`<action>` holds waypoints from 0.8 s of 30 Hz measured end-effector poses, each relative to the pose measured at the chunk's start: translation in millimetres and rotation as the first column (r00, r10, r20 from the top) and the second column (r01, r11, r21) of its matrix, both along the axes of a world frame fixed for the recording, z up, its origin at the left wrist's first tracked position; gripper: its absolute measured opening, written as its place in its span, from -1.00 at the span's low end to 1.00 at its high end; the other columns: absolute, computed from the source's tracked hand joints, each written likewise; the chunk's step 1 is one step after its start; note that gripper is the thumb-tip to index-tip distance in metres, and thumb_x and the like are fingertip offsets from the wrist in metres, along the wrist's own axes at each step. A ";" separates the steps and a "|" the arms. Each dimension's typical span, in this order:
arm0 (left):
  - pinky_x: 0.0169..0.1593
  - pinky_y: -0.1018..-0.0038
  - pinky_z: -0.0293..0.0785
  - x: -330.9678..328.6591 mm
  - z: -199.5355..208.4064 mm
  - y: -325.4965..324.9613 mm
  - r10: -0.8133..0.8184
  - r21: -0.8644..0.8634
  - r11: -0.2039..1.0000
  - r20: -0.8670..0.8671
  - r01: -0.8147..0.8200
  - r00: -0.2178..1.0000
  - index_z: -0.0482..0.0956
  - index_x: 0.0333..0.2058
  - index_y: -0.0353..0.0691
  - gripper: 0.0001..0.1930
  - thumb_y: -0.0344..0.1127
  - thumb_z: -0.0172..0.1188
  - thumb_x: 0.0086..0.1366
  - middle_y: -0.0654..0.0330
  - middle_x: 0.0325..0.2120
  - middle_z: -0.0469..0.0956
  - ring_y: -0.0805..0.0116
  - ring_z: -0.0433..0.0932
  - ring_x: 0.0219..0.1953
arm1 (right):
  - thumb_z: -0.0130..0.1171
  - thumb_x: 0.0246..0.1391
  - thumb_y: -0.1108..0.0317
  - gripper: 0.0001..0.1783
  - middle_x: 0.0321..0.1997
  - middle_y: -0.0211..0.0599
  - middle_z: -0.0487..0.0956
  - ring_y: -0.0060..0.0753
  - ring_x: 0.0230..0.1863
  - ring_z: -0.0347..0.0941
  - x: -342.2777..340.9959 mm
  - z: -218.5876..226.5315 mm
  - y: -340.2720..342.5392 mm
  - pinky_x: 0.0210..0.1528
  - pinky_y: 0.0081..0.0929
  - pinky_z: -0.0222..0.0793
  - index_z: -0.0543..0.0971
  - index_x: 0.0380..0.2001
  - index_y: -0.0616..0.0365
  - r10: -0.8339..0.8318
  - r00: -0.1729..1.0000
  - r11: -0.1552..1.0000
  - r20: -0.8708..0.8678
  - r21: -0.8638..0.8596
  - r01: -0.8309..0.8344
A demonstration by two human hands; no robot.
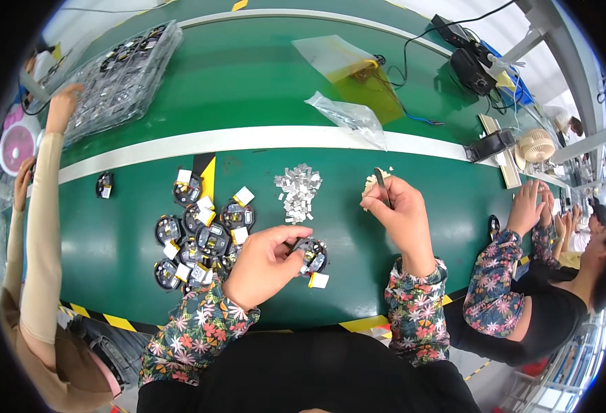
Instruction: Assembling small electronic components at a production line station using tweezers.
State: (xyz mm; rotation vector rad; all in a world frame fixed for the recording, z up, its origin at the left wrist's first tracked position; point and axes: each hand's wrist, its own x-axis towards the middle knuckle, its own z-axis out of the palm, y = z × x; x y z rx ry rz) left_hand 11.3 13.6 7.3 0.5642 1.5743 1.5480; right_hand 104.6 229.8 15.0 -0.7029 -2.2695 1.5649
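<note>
My left hand [265, 265] is closed on the edge of a round black electronic housing [315, 255], its circuit parts facing up. A small white battery pack [319, 280] with a yellow edge hangs from the housing's near side. My right hand [401, 206] pinches dark tweezers [382, 186]. Their tips are over a small pile of cream-coloured bits [370, 182]; whether they grip one cannot be made out. Between and beyond my hands lies a heap of small silvery-white pieces [298, 189]. Several similar housings [211, 238] with white battery packs are piled left of my left hand.
A white rail [248, 139] crosses the green bench. Beyond it lie a clear bag [351, 117], a yellow film sheet [375, 89] and clear trays of parts [120, 82]. A single housing [104, 184] sits far left. Co-workers' arms [41, 234] [499, 268] are at both sides.
</note>
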 end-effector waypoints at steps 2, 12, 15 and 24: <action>-0.40 0.61 0.44 0.9 -5.8 -0.8 -0.013 -0.001 1.000 -0.047 0.013 0.999 0.48 -0.17 -0.41 -0.74 -0.54 0.06 0.12 0.19 -0.43 0.54 0.56 0.50 -0.48 | 0.13 -0.08 0.58 -0.94 -0.53 -0.48 0.46 -0.73 -0.51 0.31 0.1 0.5 1.7 -0.44 -0.73 0.24 0.45 -0.52 0.26 -0.024 1.000 0.999 0.009 0.032 0.024; -0.43 0.62 0.41 -2.0 -2.4 -1.5 -0.239 -0.179 0.964 -0.277 0.194 0.931 0.51 -0.29 -0.40 -0.83 -0.57 0.05 0.11 0.20 -0.53 0.54 0.61 0.50 -0.49 | 0.20 -0.15 0.55 -0.93 -0.56 -0.40 0.50 -0.65 -0.60 0.32 -2.2 -5.7 -4.6 -0.54 -0.67 0.24 0.52 -0.50 0.26 -0.099 0.994 0.854 -0.036 0.509 0.103; -0.52 0.59 0.34 -1.9 1.2 -4.5 -0.335 -0.090 0.941 -0.388 0.326 0.859 0.54 -0.29 -0.30 -0.81 -0.54 0.08 0.08 0.20 -0.60 0.50 0.59 0.41 -0.62 | 0.21 -0.17 0.56 -0.90 -0.54 -0.34 0.47 -0.55 -0.59 0.35 -13.4 -9.7 -32.1 -0.53 -0.61 0.26 0.51 -0.48 0.24 0.115 0.993 0.948 -0.013 0.300 -0.106; -0.45 0.61 0.38 -1.6 2.6 -2.3 -0.377 -0.134 0.926 -0.326 0.352 0.867 0.53 -0.26 -0.32 -0.79 -0.55 0.06 0.10 0.23 -0.54 0.52 0.62 0.45 -0.53 | 0.25 -0.23 0.52 -0.80 -0.45 -0.22 0.46 -0.20 -0.49 0.43 -27.0 -20.6 -59.8 -0.46 -0.40 0.35 0.49 -0.43 0.22 0.161 0.987 0.867 0.026 0.473 -0.154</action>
